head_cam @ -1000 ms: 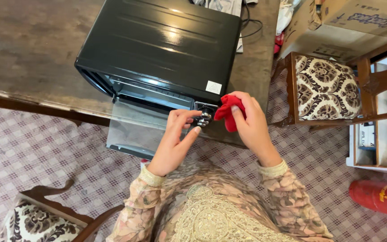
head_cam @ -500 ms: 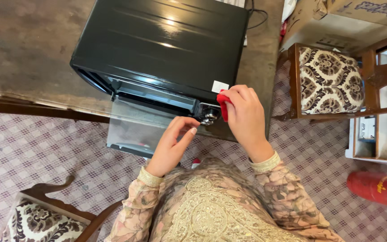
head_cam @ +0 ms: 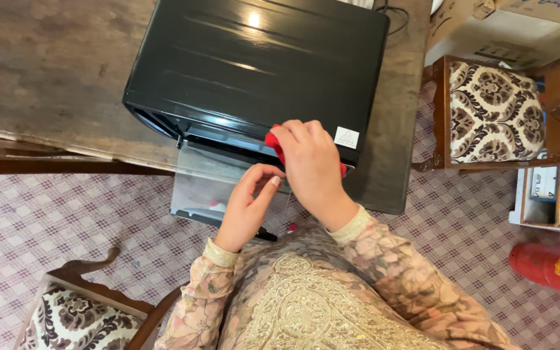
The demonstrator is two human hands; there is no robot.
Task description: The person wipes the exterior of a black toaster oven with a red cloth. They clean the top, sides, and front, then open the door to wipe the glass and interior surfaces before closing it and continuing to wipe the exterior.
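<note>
Fingers of the right hand (head_cam: 310,163) are clenching a small crumpled red cloth (head_cam: 273,142) and pressing it against the upper front edge of a glossy black countertop oven (head_cam: 257,65), just left of a white sticker (head_cam: 347,137) on the oven's top. The wrist is bending down from a floral beige sleeve (head_cam: 390,259), knuckles up, palm facing the oven's front. The left hand (head_cam: 249,204) is hovering released in front of the oven, below the cloth, fingers loosely curled, thumb and forefinger nearly meeting, grasping nothing that can be seen. The oven's clear glass door (head_cam: 212,191) is hanging open, jutting past the edge of the dark wooden table (head_cam: 46,78) toward the person. Judging from this, a forearm leaning on that door could strain its hinges or tip the oven forward, since it is sitting close to the table's edge; a hard push with the cloth could also slide it sideways or turn the hidden knobs.
</note>
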